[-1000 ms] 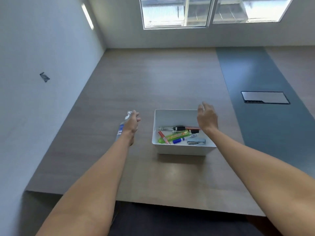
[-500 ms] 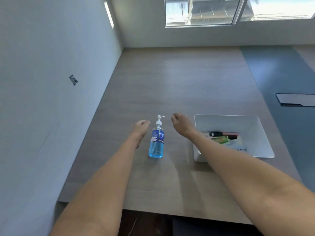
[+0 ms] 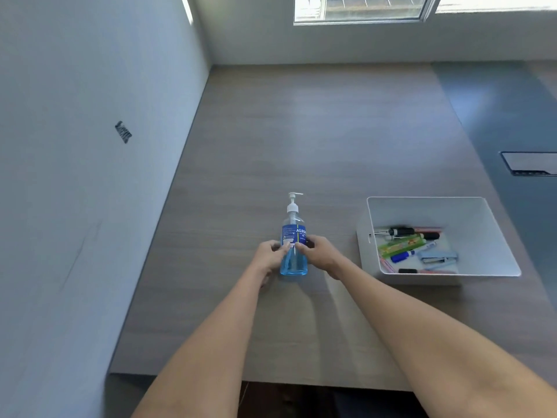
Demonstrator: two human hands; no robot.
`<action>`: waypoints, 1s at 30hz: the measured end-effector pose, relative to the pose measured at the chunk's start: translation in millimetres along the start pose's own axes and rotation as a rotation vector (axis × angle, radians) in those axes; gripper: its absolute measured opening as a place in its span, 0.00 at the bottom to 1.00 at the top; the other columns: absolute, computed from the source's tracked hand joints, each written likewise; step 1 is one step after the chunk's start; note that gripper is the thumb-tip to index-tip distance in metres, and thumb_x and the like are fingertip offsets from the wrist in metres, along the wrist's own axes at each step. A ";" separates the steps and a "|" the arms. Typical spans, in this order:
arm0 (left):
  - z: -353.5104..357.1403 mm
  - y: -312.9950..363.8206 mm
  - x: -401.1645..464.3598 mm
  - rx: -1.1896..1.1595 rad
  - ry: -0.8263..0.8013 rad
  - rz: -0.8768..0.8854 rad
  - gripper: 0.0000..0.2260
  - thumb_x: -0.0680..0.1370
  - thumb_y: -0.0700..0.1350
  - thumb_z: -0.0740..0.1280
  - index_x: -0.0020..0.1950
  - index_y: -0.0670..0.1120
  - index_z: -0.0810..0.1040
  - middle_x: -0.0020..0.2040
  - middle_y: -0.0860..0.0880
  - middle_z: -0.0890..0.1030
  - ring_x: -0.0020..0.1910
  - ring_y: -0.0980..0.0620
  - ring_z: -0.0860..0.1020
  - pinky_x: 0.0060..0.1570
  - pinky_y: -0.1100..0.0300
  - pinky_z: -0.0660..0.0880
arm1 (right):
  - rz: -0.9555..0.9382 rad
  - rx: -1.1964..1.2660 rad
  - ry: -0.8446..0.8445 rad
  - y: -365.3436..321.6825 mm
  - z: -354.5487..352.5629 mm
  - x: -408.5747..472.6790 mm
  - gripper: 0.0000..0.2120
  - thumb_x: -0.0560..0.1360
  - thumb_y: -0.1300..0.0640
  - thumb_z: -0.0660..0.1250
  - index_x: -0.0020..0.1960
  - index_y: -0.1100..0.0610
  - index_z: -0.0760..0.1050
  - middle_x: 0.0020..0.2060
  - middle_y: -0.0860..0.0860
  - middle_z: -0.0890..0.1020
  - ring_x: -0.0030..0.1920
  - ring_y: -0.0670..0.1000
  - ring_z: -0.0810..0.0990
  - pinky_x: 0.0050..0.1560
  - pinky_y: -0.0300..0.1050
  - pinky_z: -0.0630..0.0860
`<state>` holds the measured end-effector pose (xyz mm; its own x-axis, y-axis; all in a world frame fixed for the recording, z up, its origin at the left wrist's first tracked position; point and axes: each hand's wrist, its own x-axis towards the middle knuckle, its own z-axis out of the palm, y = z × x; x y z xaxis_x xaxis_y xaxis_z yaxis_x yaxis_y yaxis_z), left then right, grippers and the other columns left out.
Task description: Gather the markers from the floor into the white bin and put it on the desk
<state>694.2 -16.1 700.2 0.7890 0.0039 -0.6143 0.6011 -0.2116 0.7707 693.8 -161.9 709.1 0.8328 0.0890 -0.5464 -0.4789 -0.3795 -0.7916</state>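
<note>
**Bin of markers on the desk, both hands at the bottle**

The white bin point(image 3: 479, 212) is sitting on the desk point(image 3: 301, 131), right of centre, its open top facing up and its long axis running roughly left to right. Inside, the markers point(image 3: 404, 231) are lying flat, most of them pointing along that same axis with a slight tilt; a black-capped one is lying at the far side, a green packet point(image 3: 401, 245) and a blue-capped marker point(image 3: 402, 256) just nearer, and a small grey stapler point(image 3: 438, 257) beside them.

Well left of the bin, a bottle point(image 3: 294, 236) of blue liquid is standing upright, its pump nozzle pointing right. The left hand point(image 3: 268, 256) is touching its left side with fingers curled narrowly around it, and the right hand point(image 3: 321, 251) is doing the same from the right, fingertips meeting at the label. Both hands are holding the bottle between them; neither is touching the bin.

A white wall point(image 3: 75, 176) is bordering the desk's left edge, and a window point(image 3: 361, 9) is showing beyond its far end.
</note>
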 end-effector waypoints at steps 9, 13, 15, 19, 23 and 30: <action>-7.7 44.6 -0.6 0.009 0.031 0.212 0.22 0.74 0.39 0.73 0.66 0.38 0.73 0.61 0.44 0.77 0.58 0.50 0.77 0.55 0.60 0.75 | -0.166 0.044 0.136 -32.9 -32.7 -4.9 0.25 0.73 0.63 0.74 0.68 0.63 0.70 0.63 0.56 0.79 0.64 0.54 0.78 0.67 0.51 0.74; -3.7 39.2 -3.0 0.014 0.018 0.258 0.25 0.71 0.37 0.76 0.65 0.39 0.72 0.64 0.44 0.76 0.64 0.50 0.75 0.67 0.52 0.73 | -0.194 0.145 0.149 -25.6 -33.1 -8.1 0.25 0.72 0.66 0.75 0.65 0.65 0.70 0.64 0.59 0.77 0.67 0.54 0.75 0.71 0.50 0.71; -0.1 33.6 -4.9 0.047 0.011 0.271 0.24 0.72 0.38 0.76 0.65 0.39 0.71 0.62 0.47 0.75 0.62 0.53 0.74 0.67 0.53 0.73 | -0.182 0.157 0.124 -18.0 -29.5 -10.2 0.25 0.72 0.65 0.75 0.66 0.65 0.70 0.65 0.59 0.76 0.69 0.53 0.74 0.73 0.51 0.69; 6.9 22.8 -9.2 0.093 0.019 0.277 0.24 0.73 0.39 0.74 0.67 0.41 0.70 0.62 0.49 0.74 0.60 0.55 0.73 0.61 0.60 0.71 | -0.180 0.134 0.087 -7.0 -22.8 -16.5 0.29 0.73 0.62 0.75 0.70 0.63 0.68 0.68 0.56 0.74 0.71 0.51 0.71 0.75 0.52 0.66; 5.6 21.9 -13.0 0.130 0.013 0.264 0.27 0.74 0.40 0.74 0.70 0.44 0.68 0.69 0.46 0.73 0.67 0.50 0.73 0.69 0.53 0.70 | -0.150 0.111 0.074 -6.2 -23.2 -21.9 0.34 0.74 0.60 0.74 0.76 0.60 0.63 0.74 0.56 0.69 0.75 0.54 0.67 0.76 0.54 0.65; 20.1 4.7 -33.1 0.284 0.258 0.227 0.23 0.77 0.44 0.67 0.71 0.42 0.69 0.66 0.41 0.74 0.66 0.44 0.74 0.66 0.54 0.70 | -0.073 -0.113 0.201 20.9 -17.4 -53.0 0.31 0.80 0.54 0.65 0.79 0.57 0.59 0.77 0.54 0.65 0.76 0.55 0.65 0.76 0.51 0.62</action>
